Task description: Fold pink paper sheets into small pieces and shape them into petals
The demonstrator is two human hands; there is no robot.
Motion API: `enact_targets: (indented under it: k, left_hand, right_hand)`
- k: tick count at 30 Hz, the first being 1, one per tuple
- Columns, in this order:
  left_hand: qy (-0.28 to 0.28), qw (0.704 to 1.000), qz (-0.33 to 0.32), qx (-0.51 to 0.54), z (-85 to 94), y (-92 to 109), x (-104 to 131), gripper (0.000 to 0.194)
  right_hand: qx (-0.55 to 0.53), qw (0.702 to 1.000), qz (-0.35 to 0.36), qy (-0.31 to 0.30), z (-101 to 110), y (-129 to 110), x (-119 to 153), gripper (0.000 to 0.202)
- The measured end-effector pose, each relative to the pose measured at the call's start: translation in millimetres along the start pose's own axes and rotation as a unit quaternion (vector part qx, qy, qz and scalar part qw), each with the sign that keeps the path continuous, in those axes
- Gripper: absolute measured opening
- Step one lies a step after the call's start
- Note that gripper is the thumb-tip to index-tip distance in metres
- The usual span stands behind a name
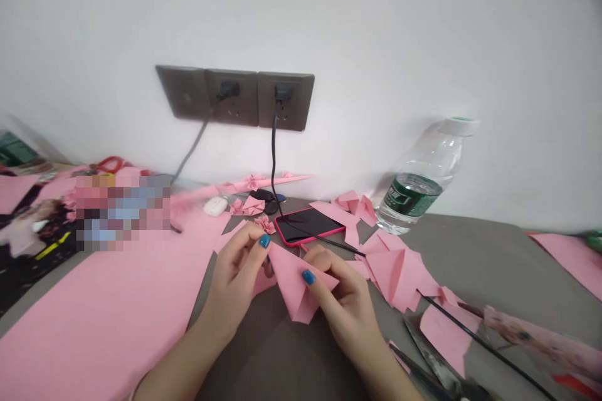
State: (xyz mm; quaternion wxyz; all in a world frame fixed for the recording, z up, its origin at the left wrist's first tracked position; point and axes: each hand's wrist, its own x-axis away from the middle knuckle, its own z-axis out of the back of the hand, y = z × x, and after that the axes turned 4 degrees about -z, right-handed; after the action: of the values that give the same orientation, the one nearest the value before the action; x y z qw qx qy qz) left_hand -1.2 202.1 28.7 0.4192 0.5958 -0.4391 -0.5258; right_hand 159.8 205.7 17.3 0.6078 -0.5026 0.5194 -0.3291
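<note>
Between my two hands is a folded piece of pink paper [294, 276], its narrow end pointing down. My left hand [247, 260] pinches its upper left corner between thumb and fingers. On its right side, my right hand [336, 285] grips the paper, the thumb with blue nail lying on the front and the fingers behind. Just beyond the hands lies a phone [305, 225] with a pink edge. Folded pink papers [395, 269] are piled to the right of my right hand.
A large pink sheet [113, 313] covers the left side. A water bottle [416, 182] leans near the wall at right. Scissors [430, 357] and a black cable [480, 338] lie at lower right. Wall sockets [235, 97] hold two plugs. A white case [216, 205] sits behind.
</note>
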Motion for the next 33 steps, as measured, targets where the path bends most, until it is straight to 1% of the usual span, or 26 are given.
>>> enact_targets:
  k: [3,6,9,12,16,23,27,33]
  left_hand:
    - [-0.006,1.000,0.021,-0.022,-1.3,3.3,-0.2,0.031]
    - [-0.047,0.995,0.039,-0.075,-4.1,8.2,1.3,0.037]
    - [-0.083,0.986,0.029,-0.142,-6.3,9.8,3.5,0.039]
    - [-0.091,0.981,0.027,-0.167,-7.2,8.0,4.3,0.038]
    - [-0.103,0.983,0.045,-0.146,-8.5,7.1,3.0,0.032]
    - [-0.102,0.988,0.071,-0.092,-11.7,12.3,2.0,0.026]
    - [-0.094,0.987,0.084,-0.095,-12.4,13.6,2.7,0.026]
    - [-0.101,0.986,0.092,-0.091,-13.7,15.8,0.9,0.028]
  right_hand:
    - [-0.003,1.000,-0.004,0.011,1.2,1.3,-0.4,0.024]
    - [-0.007,1.000,-0.011,0.017,2.1,1.5,-0.7,0.024]
    - [-0.017,1.000,-0.017,0.012,1.8,0.3,-1.3,0.025]
    - [-0.026,1.000,-0.016,0.006,1.2,-0.3,-1.4,0.025]
    - [-0.026,0.999,-0.022,0.002,1.6,1.0,-0.3,0.024]
    - [-0.053,0.997,-0.052,-0.011,1.2,-0.7,1.3,0.027]
    - [-0.059,0.996,-0.069,-0.017,0.6,-1.9,1.5,0.029]
    - [-0.066,0.994,-0.080,-0.023,1.6,-2.0,1.4,0.030]
